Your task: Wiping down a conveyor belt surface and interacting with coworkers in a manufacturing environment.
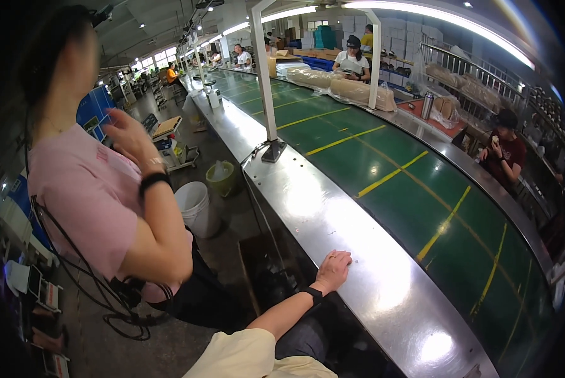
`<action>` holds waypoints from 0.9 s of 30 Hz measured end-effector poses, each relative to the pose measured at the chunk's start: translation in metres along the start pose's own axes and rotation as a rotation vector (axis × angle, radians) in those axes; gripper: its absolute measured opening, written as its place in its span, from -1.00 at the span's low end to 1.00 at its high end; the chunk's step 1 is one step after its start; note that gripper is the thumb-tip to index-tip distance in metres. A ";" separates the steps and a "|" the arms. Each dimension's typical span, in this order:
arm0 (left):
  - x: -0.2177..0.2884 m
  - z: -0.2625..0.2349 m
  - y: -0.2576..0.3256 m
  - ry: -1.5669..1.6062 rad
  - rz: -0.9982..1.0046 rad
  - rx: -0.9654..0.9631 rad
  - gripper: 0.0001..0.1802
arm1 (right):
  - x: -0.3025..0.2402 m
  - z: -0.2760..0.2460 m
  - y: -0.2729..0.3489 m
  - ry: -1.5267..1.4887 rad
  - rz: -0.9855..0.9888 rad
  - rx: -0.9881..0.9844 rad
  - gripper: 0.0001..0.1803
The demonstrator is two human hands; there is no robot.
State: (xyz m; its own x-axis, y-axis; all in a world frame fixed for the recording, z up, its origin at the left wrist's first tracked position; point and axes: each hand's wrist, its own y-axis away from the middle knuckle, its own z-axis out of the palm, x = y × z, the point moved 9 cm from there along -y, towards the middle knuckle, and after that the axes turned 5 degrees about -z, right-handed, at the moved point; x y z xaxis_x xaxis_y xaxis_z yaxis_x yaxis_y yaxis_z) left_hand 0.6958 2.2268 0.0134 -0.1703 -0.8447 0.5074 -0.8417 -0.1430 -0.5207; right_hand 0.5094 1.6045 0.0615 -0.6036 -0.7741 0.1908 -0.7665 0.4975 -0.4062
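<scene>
My left hand (334, 271) rests on the bare steel ledge (307, 208) that runs along the near side of a green conveyor belt (395, 183). Its fingers are curled in and close together, and I see nothing held in them. A dark watch (314, 295) sits on that wrist, below a pale yellow sleeve. My right hand does not show.
At my left stands a person in a pink shirt (81, 189), one arm bent and raised. A white bucket (194, 205) and a green bin (220, 178) are on the floor. A white post (265, 75) rises from the ledge. Plastic-wrapped bundles (358, 91) lie across the belt, where other people sit.
</scene>
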 end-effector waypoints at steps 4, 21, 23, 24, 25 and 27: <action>0.001 -0.002 0.001 -0.006 0.001 0.005 -0.84 | 0.000 -0.005 0.001 0.038 0.009 0.002 -0.50; 0.005 0.000 0.005 -0.017 0.009 0.029 -0.83 | 0.025 0.030 -0.005 0.050 0.034 0.019 -0.48; 0.004 0.000 0.004 -0.014 0.002 0.026 -0.83 | 0.030 0.037 -0.005 0.017 0.018 0.008 -0.46; 0.003 0.000 0.004 -0.009 -0.002 0.022 -0.83 | 0.030 0.041 -0.006 -0.014 0.005 -0.004 -0.44; 0.003 -0.001 0.004 -0.012 -0.010 0.022 -0.83 | 0.024 0.034 -0.006 -0.014 -0.003 -0.006 -0.44; 0.005 -0.002 0.004 -0.029 -0.004 0.014 -0.82 | 0.014 0.010 -0.003 0.046 0.000 0.010 -0.46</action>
State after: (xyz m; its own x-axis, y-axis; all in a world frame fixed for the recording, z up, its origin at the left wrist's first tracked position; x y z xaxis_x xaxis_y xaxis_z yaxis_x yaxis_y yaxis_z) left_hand 0.6905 2.2232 0.0151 -0.1514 -0.8587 0.4897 -0.8354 -0.1537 -0.5278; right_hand 0.5059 1.5883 0.0562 -0.6132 -0.7553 0.2313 -0.7644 0.4934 -0.4152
